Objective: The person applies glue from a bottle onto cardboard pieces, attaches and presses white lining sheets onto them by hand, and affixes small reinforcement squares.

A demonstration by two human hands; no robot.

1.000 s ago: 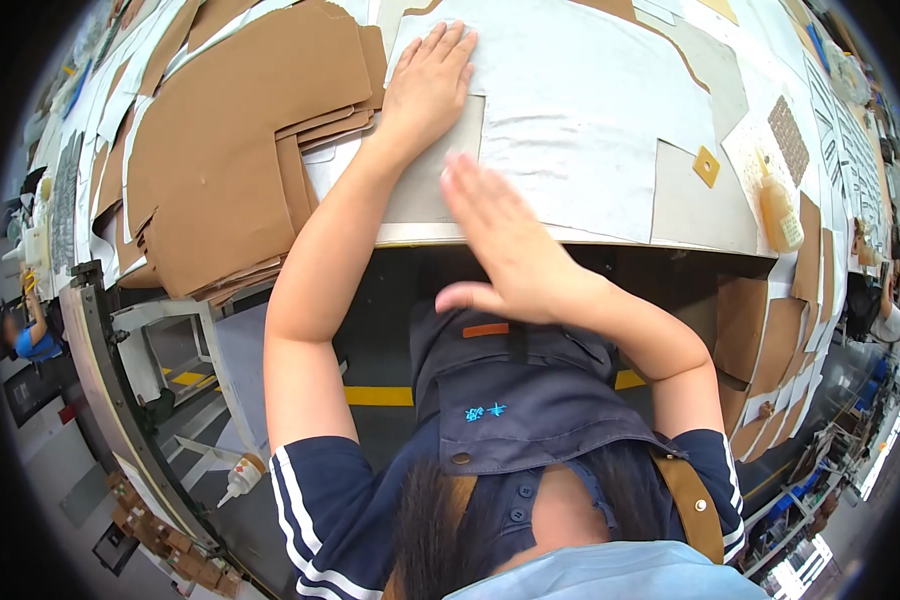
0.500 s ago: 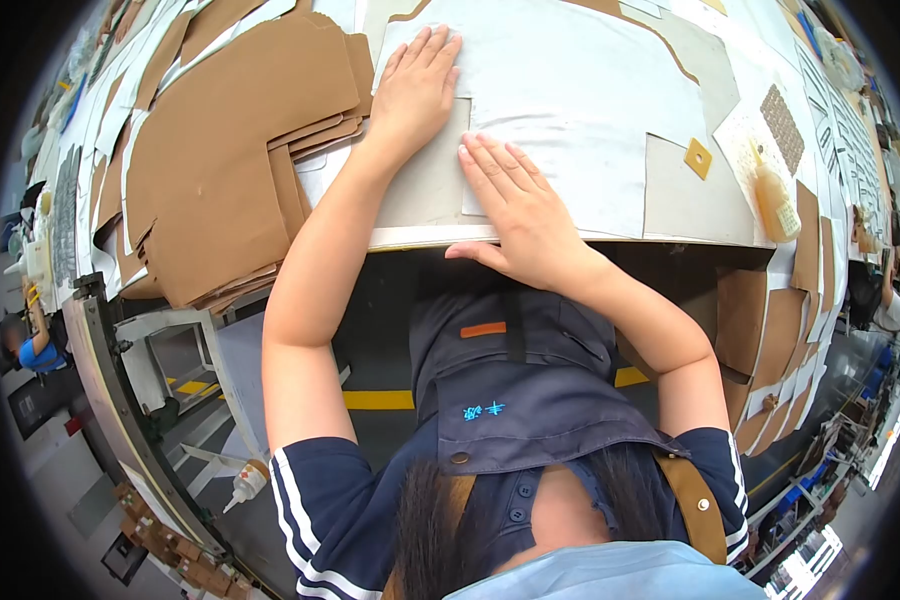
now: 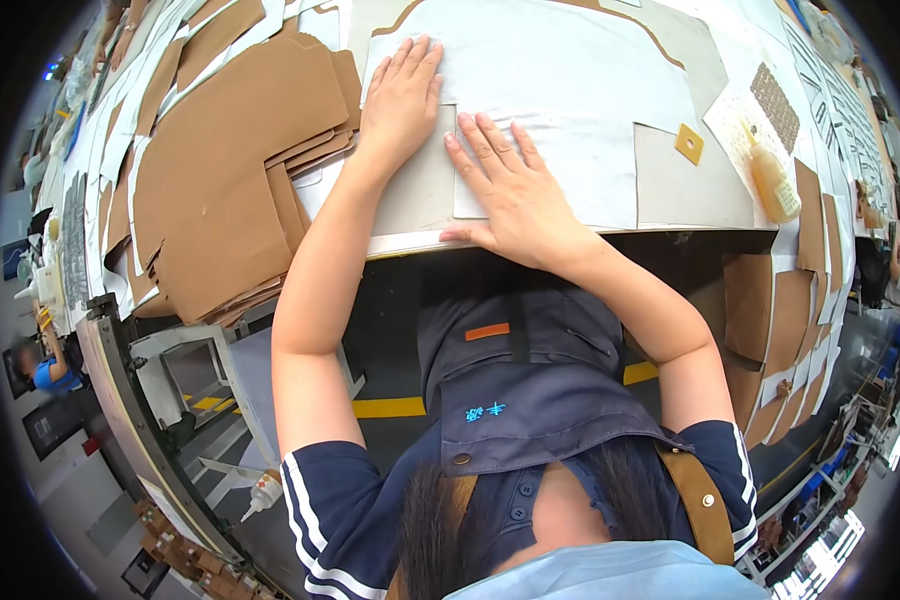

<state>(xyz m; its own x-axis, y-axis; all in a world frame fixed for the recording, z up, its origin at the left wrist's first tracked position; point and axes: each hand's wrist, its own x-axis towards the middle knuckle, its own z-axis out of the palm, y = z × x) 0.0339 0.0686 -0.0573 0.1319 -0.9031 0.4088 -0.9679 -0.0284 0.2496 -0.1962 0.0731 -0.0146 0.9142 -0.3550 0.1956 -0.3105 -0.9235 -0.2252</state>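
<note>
A white sheet cut to shape (image 3: 560, 70) lies on a grey board (image 3: 680, 190) at the table's front edge. Brown edging shows along the sheet's far side. My left hand (image 3: 402, 100) rests flat on the sheet's left part, fingers stretched forward. Nearer to me, my right hand (image 3: 515, 190) lies with spread fingers on the sheet's lower part, its thumb by the table edge. Neither hand holds anything. Faint wrinkles run through the sheet close to the right fingers. What lies beneath the palms is hidden.
Stacked brown cut pieces (image 3: 230, 160) lie left of my left arm. To the right are a yellow square with a hole (image 3: 688, 144), a glue bottle (image 3: 773, 185) and a textured brown patch (image 3: 773, 106). More brown pieces (image 3: 750, 300) hang at the right. Another person (image 3: 55, 370) is far left.
The view has shifted slightly. My right fingers have spread apart and lie a little farther up the sheet. My left hand stays flat on it, and the wrinkles look fainter.
</note>
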